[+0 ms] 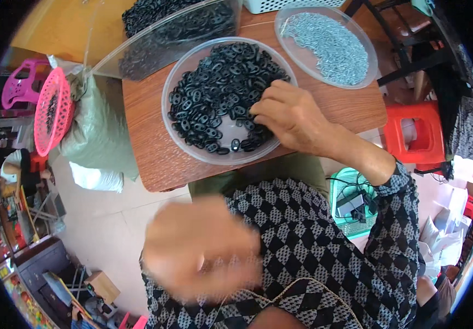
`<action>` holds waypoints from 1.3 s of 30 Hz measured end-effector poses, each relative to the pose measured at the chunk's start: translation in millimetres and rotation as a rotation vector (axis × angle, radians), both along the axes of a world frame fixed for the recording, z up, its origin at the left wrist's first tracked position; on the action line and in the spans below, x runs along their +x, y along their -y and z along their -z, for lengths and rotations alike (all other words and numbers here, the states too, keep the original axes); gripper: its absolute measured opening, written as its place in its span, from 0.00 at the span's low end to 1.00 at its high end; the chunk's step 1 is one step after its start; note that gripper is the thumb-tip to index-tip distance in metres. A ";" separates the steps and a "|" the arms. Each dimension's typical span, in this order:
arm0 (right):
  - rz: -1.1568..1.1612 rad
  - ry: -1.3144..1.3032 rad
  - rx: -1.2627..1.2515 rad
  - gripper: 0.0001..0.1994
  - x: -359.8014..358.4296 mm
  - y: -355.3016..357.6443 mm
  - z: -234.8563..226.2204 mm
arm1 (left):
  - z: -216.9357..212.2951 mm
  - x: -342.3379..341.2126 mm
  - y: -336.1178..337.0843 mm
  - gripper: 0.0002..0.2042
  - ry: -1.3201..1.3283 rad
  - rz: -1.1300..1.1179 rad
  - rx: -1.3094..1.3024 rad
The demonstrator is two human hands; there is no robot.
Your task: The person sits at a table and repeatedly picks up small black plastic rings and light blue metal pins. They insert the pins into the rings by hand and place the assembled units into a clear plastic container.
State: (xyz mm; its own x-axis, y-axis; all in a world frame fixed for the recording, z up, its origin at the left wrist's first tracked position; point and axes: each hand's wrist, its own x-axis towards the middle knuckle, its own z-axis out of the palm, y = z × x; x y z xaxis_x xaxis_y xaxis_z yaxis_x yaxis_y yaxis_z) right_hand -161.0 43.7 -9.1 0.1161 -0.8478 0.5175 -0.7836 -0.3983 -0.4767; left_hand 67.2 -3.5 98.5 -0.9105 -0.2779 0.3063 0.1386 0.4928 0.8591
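Note:
A round clear plastic tub holds a heap of small black oval pieces, each with two holes. At its right side, my right hand reaches in with curled fingers pressed together against the heap. What sits between those fingertips is hidden. One piece near the tub's front wall shows a bright metallic spot. My left hand is raised near my chest, away from the table. Motion smears it, so its fingers and anything in them cannot be made out.
Under the tub is a brown wooden table. A shallow clear dish of small silvery metal parts lies at far right; a clear bin holds more black pieces at far left. A pink basket, sacks and red stool stand around.

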 end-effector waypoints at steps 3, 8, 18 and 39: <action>0.009 0.033 0.007 0.08 0.1 1.9 -4.1 | 51.5 -13.2 9.9 0.04 0.161 -0.490 -0.178; 0.098 0.128 -0.018 0.05 -8.1 -6.9 -7.2 | 100.2 -32.8 34.4 0.07 0.139 -0.430 -0.524; 0.130 0.200 0.026 0.07 -19.0 -23.9 -6.5 | 113.3 -45.7 31.6 0.09 0.281 -0.349 -0.772; 0.103 0.210 0.029 0.05 -10.5 -18.8 -1.1 | 112.5 -51.1 39.2 0.05 0.401 -0.396 -0.740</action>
State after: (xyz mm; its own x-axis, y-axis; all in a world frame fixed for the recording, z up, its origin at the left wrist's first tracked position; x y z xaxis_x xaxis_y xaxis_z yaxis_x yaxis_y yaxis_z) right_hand -171.5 62.6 -8.1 -0.0793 -0.8646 0.4961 -0.7019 -0.3049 -0.6437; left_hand 16.1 -42.7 -14.0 -0.8672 -0.4505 0.2120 -0.3961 0.8822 0.2546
